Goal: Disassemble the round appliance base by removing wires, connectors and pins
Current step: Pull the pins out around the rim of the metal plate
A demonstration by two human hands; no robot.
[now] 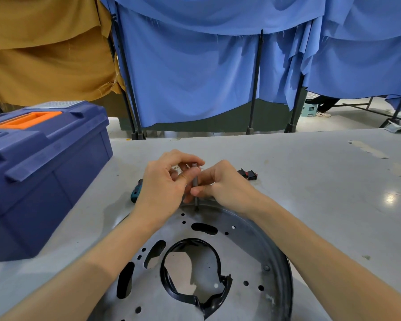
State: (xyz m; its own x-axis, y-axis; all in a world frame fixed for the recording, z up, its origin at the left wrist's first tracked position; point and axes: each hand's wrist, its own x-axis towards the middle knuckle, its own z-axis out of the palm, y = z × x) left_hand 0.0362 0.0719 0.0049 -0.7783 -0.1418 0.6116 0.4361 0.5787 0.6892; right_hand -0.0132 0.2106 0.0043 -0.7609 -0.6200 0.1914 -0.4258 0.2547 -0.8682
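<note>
My right grip [220, 184] pinches a slim grey metal bit [195, 184], upright. Its tip meets the round grey metal base [248, 249] at the far rim. My left grip [166, 184] curls around the bit's top.

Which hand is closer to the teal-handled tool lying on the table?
Left. The left hand sits right beside the teal-handled tool, partly covering it; the right hand is farther off, on the left hand's other side.

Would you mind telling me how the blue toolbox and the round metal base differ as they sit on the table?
The toolbox is a tall blue plastic box with an orange handle, lid shut; the round base is a flat grey metal disc full of holes. The toolbox stands untouched at the left, while the hands hold a thin metal tool upright at the base's far edge. Both rest on the grey table.
</note>
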